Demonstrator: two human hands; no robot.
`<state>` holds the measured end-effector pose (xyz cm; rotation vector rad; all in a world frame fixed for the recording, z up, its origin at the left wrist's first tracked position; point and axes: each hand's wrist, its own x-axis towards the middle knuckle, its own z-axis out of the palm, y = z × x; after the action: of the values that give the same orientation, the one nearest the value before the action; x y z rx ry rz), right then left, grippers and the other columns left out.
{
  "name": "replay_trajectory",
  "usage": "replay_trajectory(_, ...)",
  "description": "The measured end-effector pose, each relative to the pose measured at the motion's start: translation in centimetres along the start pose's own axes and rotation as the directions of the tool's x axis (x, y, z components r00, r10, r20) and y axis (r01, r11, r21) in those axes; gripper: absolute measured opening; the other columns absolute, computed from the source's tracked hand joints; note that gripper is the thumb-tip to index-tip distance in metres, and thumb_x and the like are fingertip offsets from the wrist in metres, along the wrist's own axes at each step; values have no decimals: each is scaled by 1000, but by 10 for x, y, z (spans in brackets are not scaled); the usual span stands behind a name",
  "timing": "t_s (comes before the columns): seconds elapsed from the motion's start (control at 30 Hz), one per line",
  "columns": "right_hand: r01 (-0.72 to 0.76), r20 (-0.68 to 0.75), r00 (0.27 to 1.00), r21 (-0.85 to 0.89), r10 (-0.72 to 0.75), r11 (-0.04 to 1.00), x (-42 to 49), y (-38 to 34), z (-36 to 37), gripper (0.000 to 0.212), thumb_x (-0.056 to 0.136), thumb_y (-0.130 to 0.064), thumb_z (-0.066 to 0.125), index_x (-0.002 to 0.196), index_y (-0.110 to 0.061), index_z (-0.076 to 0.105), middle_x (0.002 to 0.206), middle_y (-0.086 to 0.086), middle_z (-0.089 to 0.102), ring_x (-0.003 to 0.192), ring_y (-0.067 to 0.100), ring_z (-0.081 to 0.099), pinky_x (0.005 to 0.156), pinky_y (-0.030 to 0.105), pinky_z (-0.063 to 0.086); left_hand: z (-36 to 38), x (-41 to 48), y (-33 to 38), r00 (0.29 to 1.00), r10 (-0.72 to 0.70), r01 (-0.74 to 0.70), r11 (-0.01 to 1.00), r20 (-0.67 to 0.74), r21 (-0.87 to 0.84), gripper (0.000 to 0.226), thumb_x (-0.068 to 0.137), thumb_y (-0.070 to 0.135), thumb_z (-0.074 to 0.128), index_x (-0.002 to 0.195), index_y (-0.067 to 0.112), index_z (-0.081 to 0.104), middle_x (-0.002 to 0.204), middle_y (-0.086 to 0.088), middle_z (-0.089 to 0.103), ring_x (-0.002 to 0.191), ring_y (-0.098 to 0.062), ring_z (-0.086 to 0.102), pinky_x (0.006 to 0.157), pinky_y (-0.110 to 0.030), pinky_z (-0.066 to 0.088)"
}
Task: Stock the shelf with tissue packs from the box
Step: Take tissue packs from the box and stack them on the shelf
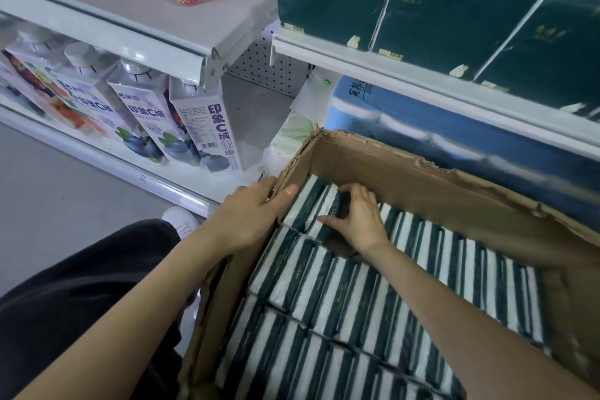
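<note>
1. Tissue packs (454, 19) in dark green wrap already stand along the upper right shelf (422, 84), which runs above and beyond the load waiting to go up.
2. Below it sits the cardboard box (406, 172), torn along its far wall and nearly full of matching packs (341, 302) set on edge in rows, their long sides running roughly toward the shelf.
3. Juice cartons (207, 130) fill the lower shelf to the left; blue wrapped bundles (406, 126) lie behind the box.
4. The left hand (253, 214) clamps the box's left wall near the far corner, thumb inside, fingers outside.
5. The right hand (360, 217), the one nearer the stock, curls fingers and thumb round one pack (326, 204) at the far left corner, with a dark gap just beside the wrist.
6. That pack likely must rise straight up, clear the torn wall, then pass the shelf's front lip.
</note>
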<state>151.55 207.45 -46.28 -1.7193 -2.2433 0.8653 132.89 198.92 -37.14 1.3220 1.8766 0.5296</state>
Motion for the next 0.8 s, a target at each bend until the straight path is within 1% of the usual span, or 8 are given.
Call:
replay_trajectory(0.1,-70,17,998,174,68,982,3,3,-4,58,75,-37,80,118,-19,46,120,5,50,118,22,46,90,33,41,1,0,0,1000,0,0,1000,-3,13,43,97,52,37,117,20,59,109,-5,64,103,-26,56,95,-39,43)
replay_trajectory(0.27,-25,-2,1000,181,25,983,3,6,-7,62,78,-35,78,129,-14,49,122,4,53,114,21,49,92,35,43,2,2,2,1000,-5,5,999,-1,50,47,97,54,36,126,21,55,119,-5,62,110,-27,54,98,-40,42)
replay_trajectory(0.33,-48,-12,999,194,51,980,4,9,-7,57,81,-34,75,128,-12,54,117,4,56,106,19,53,89,34,45,3,2,4,1000,-4,4,998,-10,64,46,98,53,36,126,22,55,119,-4,62,110,-27,54,98,-39,41)
replay_trajectory(0.47,-214,-60,964,399,258,892,6,13,-13,29,78,-25,79,99,-7,69,74,-5,57,70,10,52,71,24,41,3,1,7,1000,-1,2,996,-9,91,46,97,52,35,125,21,56,115,-5,63,108,-28,55,95,-37,42)
replay_trajectory(0.53,-270,-70,936,489,346,829,6,11,-17,16,76,-22,81,77,-12,68,64,-8,55,61,5,50,69,22,39,3,1,7,1000,1,0,994,-1,108,48,97,53,35,128,21,55,119,-6,62,110,-29,55,98,-39,42)
replay_trajectory(0.6,-311,-55,910,566,411,764,2,7,-21,24,77,-19,80,62,-17,62,60,-9,57,61,5,52,71,22,40,3,0,8,1000,11,-11,989,-3,150,51,97,54,35,129,19,54,118,-8,63,109,-29,56,97,-41,43)
replay_trajectory(0.7,-287,-73,894,662,441,692,-7,5,-29,28,78,-14,79,58,-15,61,62,-6,60,70,14,57,76,25,41,2,-4,10,997,59,-49,985,-52,168,51,95,58,39,122,18,57,110,-6,66,101,-26,59,90,-39,46)
replay_trajectory(0.8,-241,-83,906,705,415,667,-23,2,-46,30,81,-10,75,58,-15,58,65,-4,61,75,15,57,84,26,41,0,-13,14,966,177,-136,968,-189,212,41,98,44,44,127,16,54,123,-8,59,111,-25,57,91,-39,46)
